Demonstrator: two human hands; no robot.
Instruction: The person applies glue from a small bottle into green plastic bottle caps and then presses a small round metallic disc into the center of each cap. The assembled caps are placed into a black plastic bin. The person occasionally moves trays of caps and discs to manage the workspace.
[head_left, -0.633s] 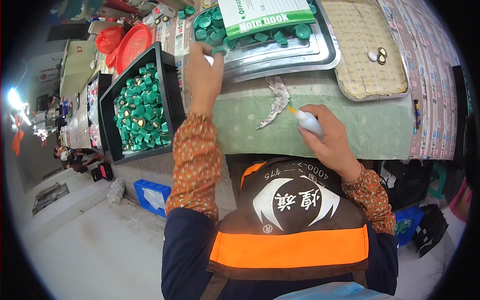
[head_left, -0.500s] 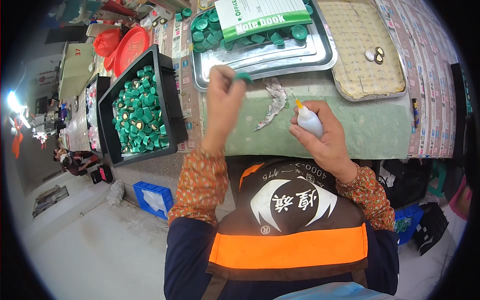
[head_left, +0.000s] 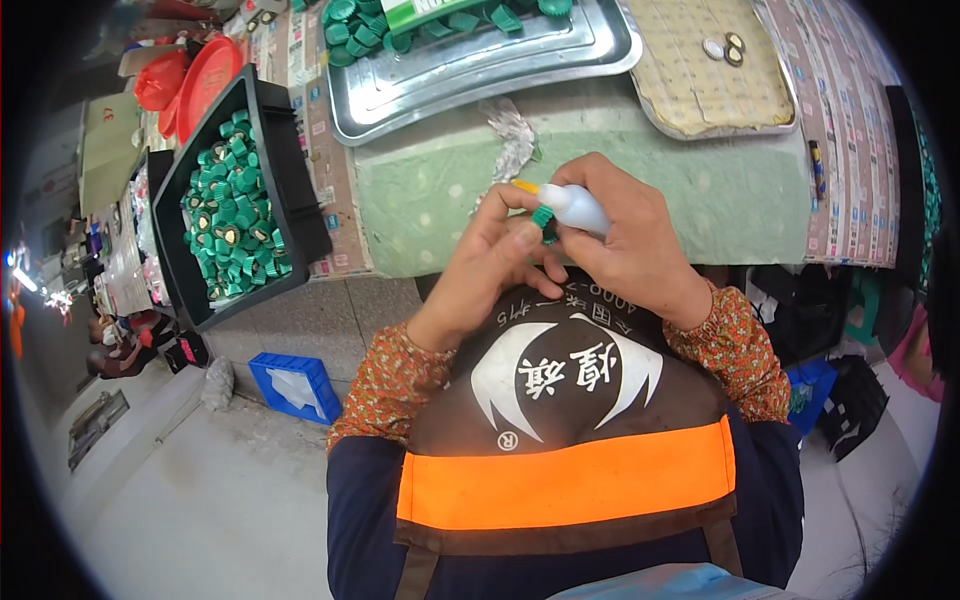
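My left hand pinches a small green ridged cap between thumb and fingers, in front of my apron. My right hand is wrapped round a small white squeeze bottle with a yellow nozzle, tilted to point left. The bottle lies just above the cap; whether they touch I cannot tell. Beyond my hands, a metal tray carries many similar green caps. A crumpled, smeared strip of tissue lies on the green cloth by the tray's near edge.
A black bin at left holds many green caps, some with gold-coloured insides. At far right, a yellowish padded tray bears a few small round pieces. A pen lies near the right edge. Blue crates stand on the floor.
My left hand has come from the metal tray toward me with the green cap, meeting my right hand. The bottle has tipped leftward. The whole view has shifted, with the table appearing higher.
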